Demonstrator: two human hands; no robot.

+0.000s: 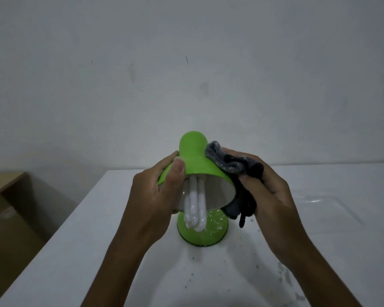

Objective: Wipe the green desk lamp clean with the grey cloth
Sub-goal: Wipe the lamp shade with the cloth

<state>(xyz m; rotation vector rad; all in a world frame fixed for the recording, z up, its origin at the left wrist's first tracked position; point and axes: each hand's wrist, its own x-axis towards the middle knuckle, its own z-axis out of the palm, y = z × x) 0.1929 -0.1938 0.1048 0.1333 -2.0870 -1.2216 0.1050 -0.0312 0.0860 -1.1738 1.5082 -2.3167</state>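
We hold the green desk lamp [194,158] between our two hands, near the middle of the white table [319,218]. Its shade tips toward us, so we look into the pale inside, where the white tube bulb [195,204] sticks out past the rim. Below the shade, the lamp's round green base [213,233] stands on the table, dotted with white specks.

On the shade's left side, our left hand [155,191] grips the rim: the thumb lies over the outside of the shade and the fingers curl around the far side, out of sight. On the shade's right side, our right hand [268,187] clutches the grey cloth [228,160], fingers folded around it. The bunched upper part of the cloth presses against the shade's right flank, just below the narrow neck; the darker rest hangs down beside the rim toward the base. White flecks cling to the cloth.

The two hands are apart, with the shade between them.

Around the base, toward us and to the right, the table carries scattered specks and smudges. To the left of the lamp, beyond the table's edge, stands a brown cardboard box [9,218]. Behind the lamp rises a plain pale wall [186,63].
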